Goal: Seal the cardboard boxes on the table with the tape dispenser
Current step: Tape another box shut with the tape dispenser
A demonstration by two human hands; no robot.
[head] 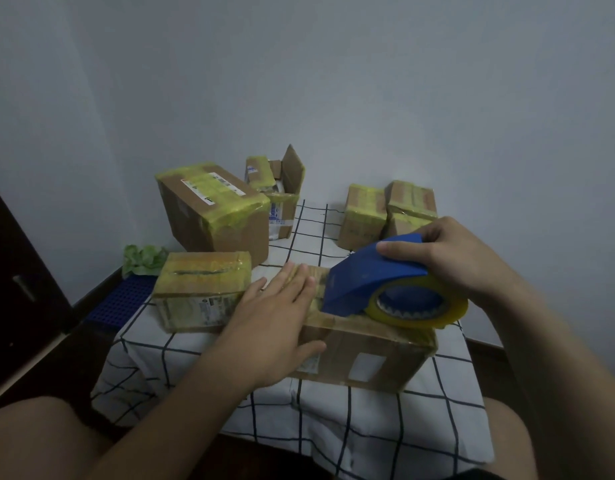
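On the left of the table (333, 427), the small box (202, 289) and the big box (212, 213) behind it already have yellow tape on them. The back box (281, 188) has its flaps up, so it looks like it needs sealing. The left hand (274, 317) lies flat with straight fingers on the front box (368, 355), holding it down. The blue tape dispenser (378, 282) sits on top of that box. It lies long across the box, nose pointing left at the flat hand, roll on the right. The right hand (455, 258) curls over its top and grips it. The two small boxes (363, 216) at the far right look taped.
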